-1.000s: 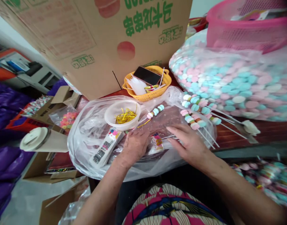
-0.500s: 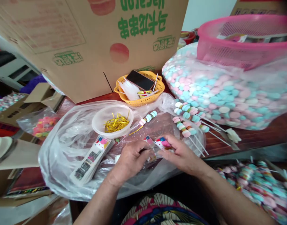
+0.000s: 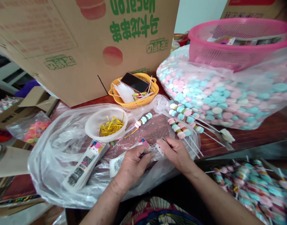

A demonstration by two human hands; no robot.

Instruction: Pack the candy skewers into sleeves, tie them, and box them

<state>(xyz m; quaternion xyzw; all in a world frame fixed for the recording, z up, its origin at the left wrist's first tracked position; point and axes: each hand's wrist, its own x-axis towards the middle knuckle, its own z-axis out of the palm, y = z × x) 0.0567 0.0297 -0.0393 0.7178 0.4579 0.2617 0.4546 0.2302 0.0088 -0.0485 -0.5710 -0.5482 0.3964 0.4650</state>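
My left hand [image 3: 134, 161] is closed on a narrow clear plastic bag [image 3: 115, 165] with printing, part of which runs out under the palm. Its colourful printed top [image 3: 143, 142] shows above the fingers. My right hand [image 3: 177, 153] pinches another colourful printed piece [image 3: 160, 148], close beside the left fingers; whether it belongs to the same bag, I cannot tell. To the left lies a stack of printed bags [image 3: 83, 165]. A bowl [image 3: 89, 129] of gold twist ties [image 3: 111, 126] stands behind it. One skewer of marshmallows [image 3: 143, 120] lies beyond my hands, and several skewers [image 3: 181, 128] lie to the right.
A yellow basket [image 3: 134, 104] holds a phone [image 3: 135, 82] and white sticks. Behind stands a big carton [image 3: 87, 47]. At right, a pink basket [image 3: 211, 54] rests on a large bag of marshmallows [image 3: 211, 93]. Wrapped skewers [image 3: 258, 187] fill a container below the table edge.
My right hand has turned its printed piece and lowered it slightly. More of the bag shows to the left of my left hand. The whole view has shifted a little.
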